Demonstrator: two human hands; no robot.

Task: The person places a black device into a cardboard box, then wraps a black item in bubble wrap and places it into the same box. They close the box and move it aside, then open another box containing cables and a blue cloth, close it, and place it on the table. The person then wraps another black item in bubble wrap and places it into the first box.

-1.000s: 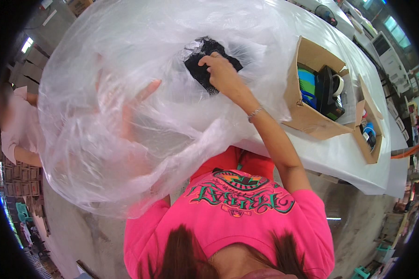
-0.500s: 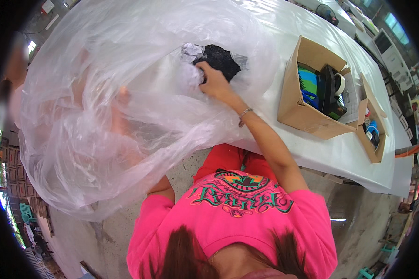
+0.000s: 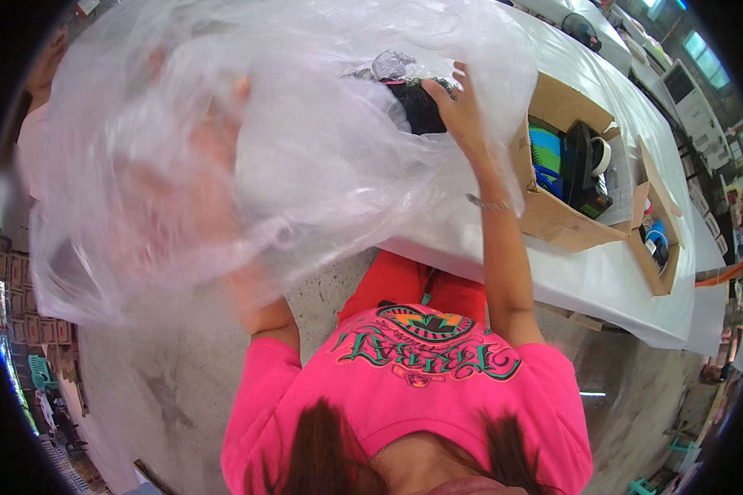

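Observation:
A large, clear plastic bag (image 3: 305, 181) is spread across the white-covered table and billows over its left side and near edge. My left hand (image 3: 216, 132) is raised behind the plastic film, smeared by motion, so its grip cannot be made out. At the bag's right part, my right hand (image 3: 461, 107) has its thumb and fingers apart. It hovers beside a black mesh-like bundle (image 3: 423, 107), partly overlaid by film. A crumpled silvery wad (image 3: 390, 64) lies just beyond that bundle.
An open cardboard box (image 3: 565, 223) with a black carton, a tape roll and blue-green items stands right of my right hand. A smaller open box (image 3: 664, 276) adjoins it. Another person's arm (image 3: 45, 70) shows at the far left. A fan (image 3: 580, 29) stands at the back.
My right hand has drawn away from the black bundle, moving right, and its fingers have spread. The plastic has shifted right and up, covering more of the bundle. My left hand has risen.

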